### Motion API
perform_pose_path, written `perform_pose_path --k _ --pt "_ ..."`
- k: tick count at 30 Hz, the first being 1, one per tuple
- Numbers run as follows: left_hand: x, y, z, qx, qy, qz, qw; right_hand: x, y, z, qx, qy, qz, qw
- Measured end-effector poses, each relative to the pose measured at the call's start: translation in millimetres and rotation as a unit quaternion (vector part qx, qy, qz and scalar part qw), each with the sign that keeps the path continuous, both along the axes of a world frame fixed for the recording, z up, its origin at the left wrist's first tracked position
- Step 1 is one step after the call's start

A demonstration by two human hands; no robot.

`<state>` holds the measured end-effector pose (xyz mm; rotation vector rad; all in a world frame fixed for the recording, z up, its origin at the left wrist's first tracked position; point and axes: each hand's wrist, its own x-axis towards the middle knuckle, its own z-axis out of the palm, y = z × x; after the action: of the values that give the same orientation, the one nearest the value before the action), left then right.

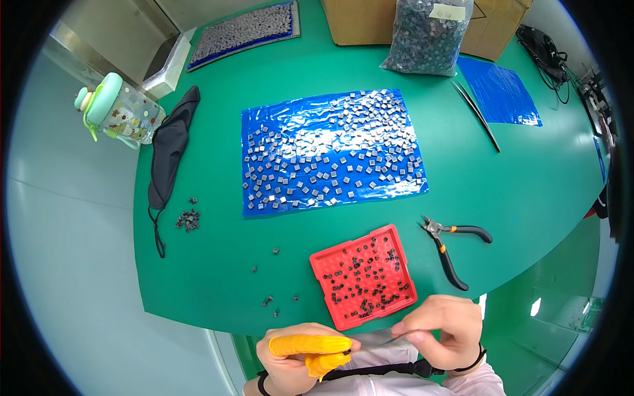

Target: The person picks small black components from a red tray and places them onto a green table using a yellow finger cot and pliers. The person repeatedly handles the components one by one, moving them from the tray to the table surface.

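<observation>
My left hand (287, 363) is closed in a pinch near the table's front edge, with yellow finger cots (310, 344) on its fingers. A small dark piece (347, 352) shows between the fingertips; its exact shape is too small to tell. My right hand (449, 330) grips a thin pointed tool (394, 339), its tip directed toward the left fingertips but apart from them. Just beyond both hands lies a red tray (318, 264) holding many small black parts (356, 287). To its right, diagonal cutters (433, 228) with black handles rest with their handles spread.
Small metal cubes cover a blue sheet (254, 208) mid-table. Loose dark pieces (188, 220) lie at left, near a black pouch (168, 152) and a bottle (129, 112). Tweezers (477, 115), a filled plastic bag (429, 36), another blue sheet (500, 92) and a cardboard box (356, 23) stand farther back.
</observation>
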<state>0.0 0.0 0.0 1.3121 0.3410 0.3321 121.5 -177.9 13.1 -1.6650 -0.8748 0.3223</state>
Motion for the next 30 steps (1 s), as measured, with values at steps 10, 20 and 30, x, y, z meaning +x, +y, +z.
perform_pose_path --k 10,20,30 --pt "0.9 -3.8 -10.1 0.054 -0.041 0.037 0.997 -9.2 9.0 2.6 -0.017 -0.248 -0.07 0.966" --pt "-2.4 -12.2 2.1 -0.133 0.076 0.09 0.984 -9.7 7.5 1.6 -0.026 -0.303 -0.092 0.948" --pt "-13.5 -4.6 -11.5 -0.182 0.092 0.035 0.978 -6.9 3.1 -4.2 -0.031 -0.166 -0.073 0.983"
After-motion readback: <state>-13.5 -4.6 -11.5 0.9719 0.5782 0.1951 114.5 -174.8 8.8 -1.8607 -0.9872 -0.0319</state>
